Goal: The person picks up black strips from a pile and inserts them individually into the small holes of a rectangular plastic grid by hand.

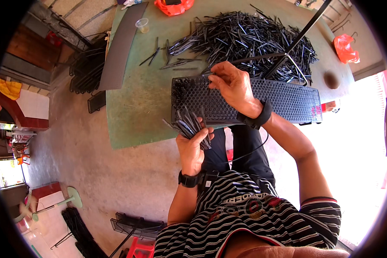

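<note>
My left hand [191, 148] is closed around a bunch of thin black strips [189, 125], just in front of the near left corner of a long black perforated panel [271, 96]. Over the panel's far edge, left of its middle, my right hand [233, 84] pinches a single black strip [210, 84]. Small round holes cover the panel in rows. Dark strip ends crowd its left end [181, 92], while the holes farther right show as bare mesh. A large heap of the same black strips [245, 43] lies beyond the panel.
The green table [137, 107] carries a long grey board [122, 47] at left, a plastic cup [142, 25] and a red plastic bag [174, 6]. A black metal rod frame [285, 54] rises across the heap. Another red bag [346, 48] is at far right.
</note>
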### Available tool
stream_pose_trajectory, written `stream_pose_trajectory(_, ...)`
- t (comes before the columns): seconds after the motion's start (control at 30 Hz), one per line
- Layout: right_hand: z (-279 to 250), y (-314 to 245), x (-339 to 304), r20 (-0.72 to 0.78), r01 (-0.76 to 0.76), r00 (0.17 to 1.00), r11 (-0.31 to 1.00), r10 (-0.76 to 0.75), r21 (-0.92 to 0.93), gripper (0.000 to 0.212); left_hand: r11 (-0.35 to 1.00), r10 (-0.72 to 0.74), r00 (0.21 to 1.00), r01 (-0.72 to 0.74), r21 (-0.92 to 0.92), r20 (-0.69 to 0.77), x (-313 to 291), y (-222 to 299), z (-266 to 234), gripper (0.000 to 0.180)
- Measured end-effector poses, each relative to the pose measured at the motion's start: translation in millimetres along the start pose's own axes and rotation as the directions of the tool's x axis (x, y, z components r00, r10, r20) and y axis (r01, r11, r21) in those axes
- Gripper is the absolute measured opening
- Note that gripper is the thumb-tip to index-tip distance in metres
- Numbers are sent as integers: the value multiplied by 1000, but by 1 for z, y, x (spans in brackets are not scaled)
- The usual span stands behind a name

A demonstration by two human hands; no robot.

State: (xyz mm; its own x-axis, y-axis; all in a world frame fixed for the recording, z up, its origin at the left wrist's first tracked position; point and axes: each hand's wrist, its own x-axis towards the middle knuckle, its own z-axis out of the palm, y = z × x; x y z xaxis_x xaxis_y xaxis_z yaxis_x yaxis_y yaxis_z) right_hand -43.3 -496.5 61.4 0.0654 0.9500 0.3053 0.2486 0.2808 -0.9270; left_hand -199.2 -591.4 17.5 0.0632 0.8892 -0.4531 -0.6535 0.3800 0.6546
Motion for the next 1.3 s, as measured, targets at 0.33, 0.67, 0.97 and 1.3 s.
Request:
stream_pose_trajectory(0.33, 16, 20, 21, 66, 224, 974, 963, -216, -152, 11, 999, 41, 996, -40, -13, 80, 5, 1, -9, 23)
stream_pose_trajectory(0.67, 13, 27, 26, 292, 410, 908, 774, -300, -482, 5, 999, -31, 998, 30, -32, -49, 0, 6, -6, 24)
stream_pose_trajectory(0.97, 4, -14, -8, 543, -495, 671, 850, 506, -180, 15, 1000, -30, 999, 30, -1, -21, 5, 3, -6, 24)
stream_pose_trajectory(1.3, 1, 6, 14, 3, 84, 996, 993, -84, -78, 13, 999, -49, 999, 49, -13, -3, 2, 0, 0, 27)
